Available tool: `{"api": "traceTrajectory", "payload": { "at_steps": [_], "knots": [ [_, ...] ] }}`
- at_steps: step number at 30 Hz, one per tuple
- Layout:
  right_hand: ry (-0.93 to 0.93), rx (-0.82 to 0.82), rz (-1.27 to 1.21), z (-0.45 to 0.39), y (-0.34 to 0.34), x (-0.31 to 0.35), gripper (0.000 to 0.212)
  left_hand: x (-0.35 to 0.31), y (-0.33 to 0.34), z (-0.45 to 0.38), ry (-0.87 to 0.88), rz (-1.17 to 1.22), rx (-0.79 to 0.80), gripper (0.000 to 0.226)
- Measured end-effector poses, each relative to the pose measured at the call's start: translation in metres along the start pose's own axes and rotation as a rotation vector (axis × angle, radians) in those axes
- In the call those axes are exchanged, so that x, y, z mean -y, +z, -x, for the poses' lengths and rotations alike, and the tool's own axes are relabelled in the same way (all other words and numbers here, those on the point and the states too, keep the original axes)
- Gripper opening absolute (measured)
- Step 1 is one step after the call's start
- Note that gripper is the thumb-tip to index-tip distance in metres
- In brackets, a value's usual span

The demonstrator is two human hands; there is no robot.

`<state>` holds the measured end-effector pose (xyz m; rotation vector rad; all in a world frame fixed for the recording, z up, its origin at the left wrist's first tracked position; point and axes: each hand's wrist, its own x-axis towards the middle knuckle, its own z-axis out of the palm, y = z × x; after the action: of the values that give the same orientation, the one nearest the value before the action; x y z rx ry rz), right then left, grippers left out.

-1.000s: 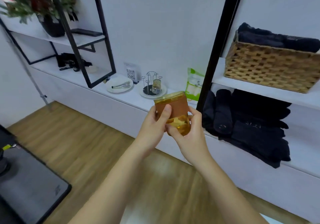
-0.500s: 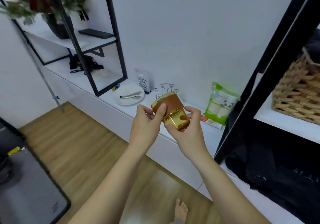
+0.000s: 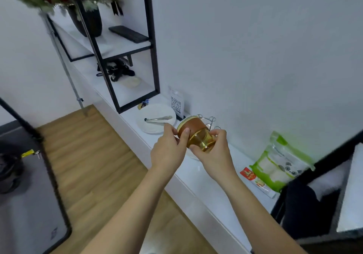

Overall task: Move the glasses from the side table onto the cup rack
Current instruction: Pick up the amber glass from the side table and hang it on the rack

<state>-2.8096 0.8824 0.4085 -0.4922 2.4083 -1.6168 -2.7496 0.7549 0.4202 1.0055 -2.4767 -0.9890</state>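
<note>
Amber glass (image 3: 197, 136) tilted sideways, clasped by left hand (image 3: 170, 150) and right hand (image 3: 213, 153) fingers, arms outstretched.

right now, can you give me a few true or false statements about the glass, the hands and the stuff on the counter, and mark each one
1. Both hands hold the amber glass. True: the left hand and the right hand each have a grip on it.
2. The glass stands upright on the counter. False: it is tilted in the air, in front of the wire cup rack.
3. Metal tongs lie on the white plate. True.
4. The green snack bag sits left of the plate. False: it is far to the right, beside the black frame.
5. A brown sleeve wraps part of the glass. True.
6. The QR code sign lies flat on the floor. False: it stands on the counter against the wall.
</note>
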Motion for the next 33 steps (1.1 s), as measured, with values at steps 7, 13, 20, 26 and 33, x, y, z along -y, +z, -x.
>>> {"api": "traceTrajectory", "payload": {
  "at_steps": [7, 13, 20, 26, 33],
  "knots": [
    [0.049, -0.018, 0.12, -0.077, 0.027, -0.023, 0.065, 0.015, 0.025, -0.087, 0.084, -0.006, 0.166, 0.04],
    [0.12, -0.074, 0.261, -0.154, 0.059, -0.033, 0.069, 0.035, 0.051, -0.178, 0.183, 0.02, 0.436, 0.045],
    [0.268, -0.124, 0.398, -0.214, 0.103, -0.038, 0.065, 0.055, 0.07, -0.264, 0.228, -0.023, 0.653, 0.052],
    [0.38, -0.123, 0.542, -0.237, 0.123, -0.044, 0.067, 0.073, 0.094, -0.304, 0.183, 0.011, 0.823, 0.053],
    [0.406, -0.044, 0.698, -0.259, 0.136, -0.057, 0.072, 0.08, 0.111, -0.315, 0.037, 0.118, 0.89, 0.054]
  ]
}}
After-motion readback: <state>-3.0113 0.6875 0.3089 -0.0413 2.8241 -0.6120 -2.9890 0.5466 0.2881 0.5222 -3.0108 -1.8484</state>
